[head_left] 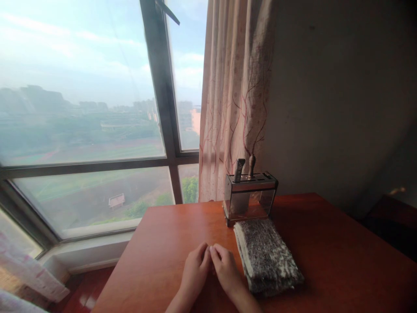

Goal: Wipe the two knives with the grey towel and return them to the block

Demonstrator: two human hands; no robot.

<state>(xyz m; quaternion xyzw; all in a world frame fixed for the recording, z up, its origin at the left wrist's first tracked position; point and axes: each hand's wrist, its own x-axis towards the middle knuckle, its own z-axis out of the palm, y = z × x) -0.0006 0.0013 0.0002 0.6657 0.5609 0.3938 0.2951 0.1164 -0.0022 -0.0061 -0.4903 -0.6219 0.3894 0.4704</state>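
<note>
My left hand [196,260] and my right hand [224,262] rest over the table [169,243] in front of me. Their thumbs and forefingers meet at the tips, with the other fingers curled in and mostly hidden. Both are closed, and no object shows in either one. Just right of my right hand lies a folded, fluffy grey-and-white cloth [267,252], apart from the fingers. Behind the cloth stands a clear-sided knife block [249,198] with a dark top. A black-handled knife [239,170] and another tool with a ridged handle [251,166] stick up from it.
A tall window [81,108] fills the left side, with its sill [94,252] below the table's height. A patterned curtain [224,100] hangs behind the knife block. To the right is a dark wall [325,95]. Another curtain end [29,269] shows at lower left.
</note>
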